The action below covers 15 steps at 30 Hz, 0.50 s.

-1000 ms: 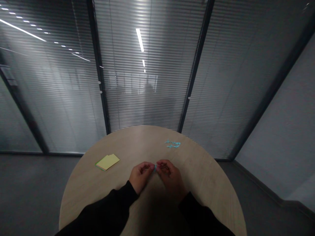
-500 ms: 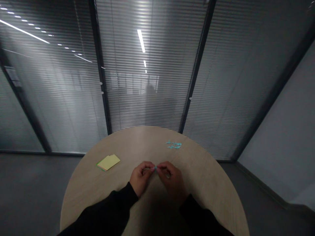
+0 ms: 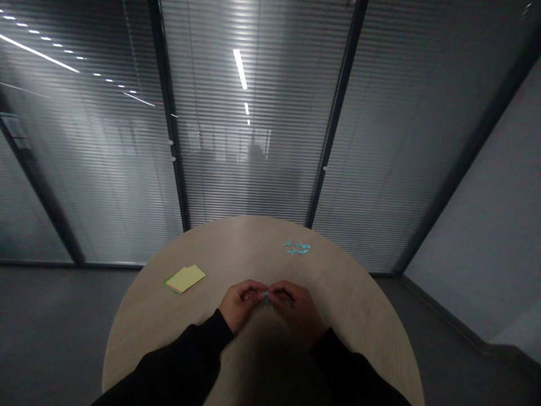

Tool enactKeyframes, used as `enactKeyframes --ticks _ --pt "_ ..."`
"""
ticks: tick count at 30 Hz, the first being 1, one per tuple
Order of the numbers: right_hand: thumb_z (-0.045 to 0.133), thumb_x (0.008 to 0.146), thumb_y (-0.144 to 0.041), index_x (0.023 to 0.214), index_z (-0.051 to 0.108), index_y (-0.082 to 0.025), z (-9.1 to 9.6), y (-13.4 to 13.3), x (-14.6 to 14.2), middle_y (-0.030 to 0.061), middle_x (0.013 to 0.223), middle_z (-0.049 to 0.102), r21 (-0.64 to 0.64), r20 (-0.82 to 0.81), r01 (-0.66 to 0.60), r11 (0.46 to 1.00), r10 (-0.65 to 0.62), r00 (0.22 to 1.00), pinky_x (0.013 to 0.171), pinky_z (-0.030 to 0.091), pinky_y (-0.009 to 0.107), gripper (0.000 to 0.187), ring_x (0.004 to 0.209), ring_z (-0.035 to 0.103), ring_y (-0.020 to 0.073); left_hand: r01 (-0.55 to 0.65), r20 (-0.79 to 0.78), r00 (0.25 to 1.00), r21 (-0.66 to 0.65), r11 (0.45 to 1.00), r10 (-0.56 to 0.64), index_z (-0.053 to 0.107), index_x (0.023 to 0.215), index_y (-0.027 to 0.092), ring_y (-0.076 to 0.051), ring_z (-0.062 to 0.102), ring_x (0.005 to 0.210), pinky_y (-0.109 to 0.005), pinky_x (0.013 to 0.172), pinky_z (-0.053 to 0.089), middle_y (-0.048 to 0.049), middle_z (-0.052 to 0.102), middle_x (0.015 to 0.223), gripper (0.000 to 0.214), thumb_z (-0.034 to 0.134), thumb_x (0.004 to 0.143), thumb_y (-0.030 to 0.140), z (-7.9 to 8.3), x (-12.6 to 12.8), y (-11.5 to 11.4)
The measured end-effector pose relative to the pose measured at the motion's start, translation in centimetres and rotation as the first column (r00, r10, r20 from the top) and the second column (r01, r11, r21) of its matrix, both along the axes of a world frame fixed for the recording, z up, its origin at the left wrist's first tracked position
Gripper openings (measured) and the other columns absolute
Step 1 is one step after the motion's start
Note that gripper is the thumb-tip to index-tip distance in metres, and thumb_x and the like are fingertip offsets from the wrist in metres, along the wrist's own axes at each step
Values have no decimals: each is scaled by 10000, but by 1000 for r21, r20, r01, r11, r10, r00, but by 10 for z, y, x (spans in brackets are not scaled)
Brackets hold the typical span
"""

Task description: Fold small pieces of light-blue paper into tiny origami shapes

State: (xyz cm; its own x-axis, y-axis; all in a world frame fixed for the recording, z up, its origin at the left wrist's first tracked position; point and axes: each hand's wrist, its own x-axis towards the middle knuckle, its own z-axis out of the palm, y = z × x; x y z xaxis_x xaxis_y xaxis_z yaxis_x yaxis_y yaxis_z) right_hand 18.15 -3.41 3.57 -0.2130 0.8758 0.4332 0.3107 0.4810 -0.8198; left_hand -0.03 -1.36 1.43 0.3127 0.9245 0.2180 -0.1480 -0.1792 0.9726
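Note:
My left hand [image 3: 240, 301] and my right hand [image 3: 298, 307] meet over the near middle of the round table, fingertips almost touching. Between them they pinch a small light-blue piece [image 3: 266, 295], mostly covered by the fingers; its exact kind is too small to make out. Both hands are closed, thumb against forefinger. Beyond my right hand lies a loose group of small light-blue pieces [image 3: 298, 248], of a like colour to the held one.
A stack of yellow paper sheets [image 3: 188, 278] with green and orange edges lies to the left on the wooden table [image 3: 236, 248]. Past the table's far edge stands a glass partition with blinds [image 3: 249, 186] and dark frames. A pale wall [image 3: 486, 237] rises on the right.
Both hands have come slightly lower and nearer, still pinching the light-blue piece, more of which now shows below the fingertips. The whole view has shifted a little.

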Motion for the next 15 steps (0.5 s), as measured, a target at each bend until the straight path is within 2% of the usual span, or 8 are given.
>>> enactKeyframes --ticks 7,15 --pt "632 854 -338 829 700 -183 1 -1 0 29 759 704 22 39 13 1000 -14 999 665 508 250 172 706 660 163 -44 -28 999 67 997 46 706 809 148 -162 607 690 -269 638 454 -54 696 773 324 784 717 449 -1 -2 2" --pt "616 817 -280 794 625 -183 -1 -1 -4 7 734 658 5 14 43 999 -43 999 552 452 209 100 639 635 137 -60 -132 988 115 992 75 630 831 158 -124 484 588 -241 569 359 16 569 646 338 681 798 490 -4 3 0"
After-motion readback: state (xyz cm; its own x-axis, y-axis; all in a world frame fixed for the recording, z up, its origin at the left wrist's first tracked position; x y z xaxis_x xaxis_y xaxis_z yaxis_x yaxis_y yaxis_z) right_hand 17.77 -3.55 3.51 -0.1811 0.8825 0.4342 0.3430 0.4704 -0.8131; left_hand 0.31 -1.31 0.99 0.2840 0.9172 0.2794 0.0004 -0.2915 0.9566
